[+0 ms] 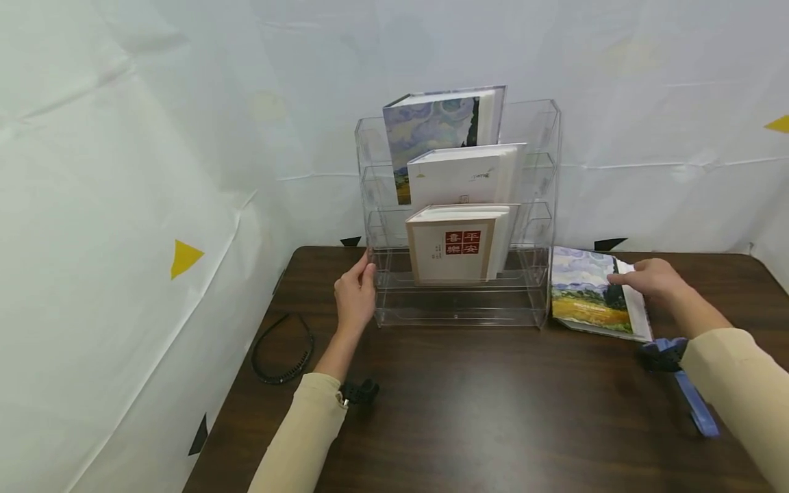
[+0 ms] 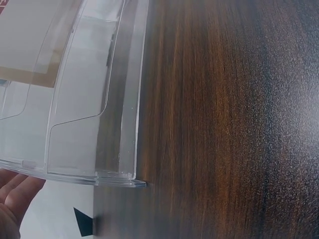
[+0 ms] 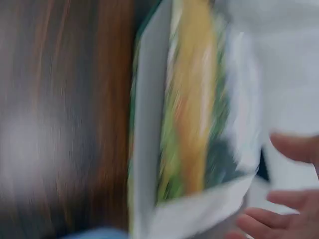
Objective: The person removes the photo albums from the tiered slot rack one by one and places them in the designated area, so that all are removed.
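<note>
My left hand [image 1: 355, 294] is at the left side of a clear acrylic tiered rack [image 1: 456, 316]. In the left wrist view its fingers [image 2: 22, 196] touch the outside of the rack's side panel. My right hand [image 1: 656, 279] reaches over the right end of a book [image 1: 585, 291] with a painted landscape cover, lying on the table right of the rack. The right wrist view is blurred; there the thumb [image 3: 294, 147] and fingers are spread apart beside the book. Three books stand in the rack's tiers: a landscape-covered book [image 1: 431, 130], a white book [image 1: 456, 179] and a beige book with red squares [image 1: 453, 257].
A black hoop-like band [image 1: 280, 376] lies on the brown wooden table [image 1: 493, 411] at the left. White sheeting [image 1: 246, 103] with yellow and black patches rises behind and left of the table. A blue strap [image 1: 696, 404] hangs by the right wrist.
</note>
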Demonstrator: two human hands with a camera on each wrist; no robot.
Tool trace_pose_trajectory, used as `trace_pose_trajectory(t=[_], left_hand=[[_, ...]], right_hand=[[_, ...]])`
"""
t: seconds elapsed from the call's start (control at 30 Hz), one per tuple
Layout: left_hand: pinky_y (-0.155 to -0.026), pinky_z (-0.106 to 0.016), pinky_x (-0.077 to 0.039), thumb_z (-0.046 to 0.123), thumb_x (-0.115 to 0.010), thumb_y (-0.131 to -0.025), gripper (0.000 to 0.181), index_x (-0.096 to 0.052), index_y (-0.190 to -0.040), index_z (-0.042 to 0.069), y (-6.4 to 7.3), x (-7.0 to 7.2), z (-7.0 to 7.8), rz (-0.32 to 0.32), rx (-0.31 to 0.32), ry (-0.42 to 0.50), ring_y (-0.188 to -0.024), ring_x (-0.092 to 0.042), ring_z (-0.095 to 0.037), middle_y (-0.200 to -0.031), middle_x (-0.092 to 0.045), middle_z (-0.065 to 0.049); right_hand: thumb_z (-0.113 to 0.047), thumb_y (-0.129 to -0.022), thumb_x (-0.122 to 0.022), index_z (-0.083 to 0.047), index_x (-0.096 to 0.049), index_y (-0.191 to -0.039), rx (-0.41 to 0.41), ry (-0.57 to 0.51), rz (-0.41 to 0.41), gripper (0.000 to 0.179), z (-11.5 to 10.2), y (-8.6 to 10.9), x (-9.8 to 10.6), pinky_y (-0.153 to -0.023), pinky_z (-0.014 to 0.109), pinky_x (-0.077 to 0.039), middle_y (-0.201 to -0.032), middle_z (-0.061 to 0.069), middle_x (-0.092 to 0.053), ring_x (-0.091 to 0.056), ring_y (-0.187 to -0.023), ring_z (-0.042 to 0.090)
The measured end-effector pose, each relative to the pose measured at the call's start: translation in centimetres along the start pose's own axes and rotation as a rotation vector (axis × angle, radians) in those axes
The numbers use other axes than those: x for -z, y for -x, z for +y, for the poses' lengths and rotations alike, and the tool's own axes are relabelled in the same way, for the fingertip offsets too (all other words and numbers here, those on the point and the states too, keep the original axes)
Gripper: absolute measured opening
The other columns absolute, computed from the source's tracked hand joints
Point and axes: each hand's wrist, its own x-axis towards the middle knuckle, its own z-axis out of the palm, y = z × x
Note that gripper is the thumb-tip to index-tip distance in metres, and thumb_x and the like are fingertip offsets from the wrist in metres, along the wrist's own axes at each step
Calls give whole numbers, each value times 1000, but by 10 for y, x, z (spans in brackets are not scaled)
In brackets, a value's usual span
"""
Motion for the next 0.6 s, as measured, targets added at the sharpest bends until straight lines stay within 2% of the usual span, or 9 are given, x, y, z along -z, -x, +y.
trace_pose_trajectory(t=[0.07,0.13,0.2,0.27,0.33,0.4,0.43,0.53,0.6], left_hand=[[-77,-46,-50,15,-59,-99,33,-64,-131,8,0,1,0,0,9,-1,-80,-63,-24,-117,-68,-14],[-76,-47,-49,14,-59,-99,32,-64,-130,8,1,2,0,4,16,3,-77,-61,-25,-116,-68,-14],[-77,-47,-49,14,-59,-99,32,-64,-130,6,0,2,1,9,10,4,-79,-62,-25,-116,-68,-15],[-79,-48,-50,14,-59,-99,32,-64,-129,5,-1,3,2,15,0,8,-83,-64,-25,-117,-67,-15],[-79,-48,-50,13,-59,-99,32,-64,-129,5,-1,3,3,15,-3,11,-84,-64,-25,-118,-67,-15],[-81,-48,-49,14,-59,-99,32,-65,-129,5,-1,3,3,10,2,3,-85,-64,-25,-118,-67,-15],[-81,-48,-49,14,-59,-99,32,-64,-129,6,-1,2,3,7,8,-1,-85,-64,-25,-118,-67,-15],[-81,-48,-49,15,-59,-99,32,-64,-129,7,-1,1,2,1,19,-10,-82,-63,-25,-117,-67,-15],[-79,-48,-49,15,-59,-99,32,-64,-130,7,0,0,2,0,22,-11,-78,-61,-25,-115,-69,-15]], right_hand=[[-46,-96,-53,21,-34,-138,51,-27,178,81,-17,12,-4,-96,61,-38,-136,45,-35,-37,-122,57],[-42,-96,-54,10,-51,-133,122,-85,405,64,-38,25,-9,-85,46,-47,-126,34,-54,-54,-110,39],[-36,-96,-58,2,-63,-124,246,-187,596,47,-60,38,-17,-73,27,-47,-111,19,-65,-61,-93,17],[-28,-94,-63,-3,-68,-118,401,-277,720,35,-84,50,-27,-64,15,-42,-100,5,-66,-59,-79,0],[-21,-92,-68,-4,-68,-116,567,-326,741,30,-105,60,-38,-64,10,-42,-97,0,-65,-57,-77,-4],[-15,-90,-72,-2,-65,-122,704,-309,699,36,-123,67,-52,-68,10,-44,-100,4,-65,-60,-82,2],[-13,-88,-74,-2,-63,-127,745,-293,670,42,-130,68,-59,-69,11,-45,-105,8,-64,-62,-86,9],[-13,-83,-79,-1,-49,-142,799,-217,606,67,-150,68,-80,-74,26,-53,-119,19,-54,-60,-94,26],[-16,-80,-83,-1,-41,-147,787,-191,597,81,-160,66,-92,-74,36,-53,-121,22,-47,-56,-94,32]])
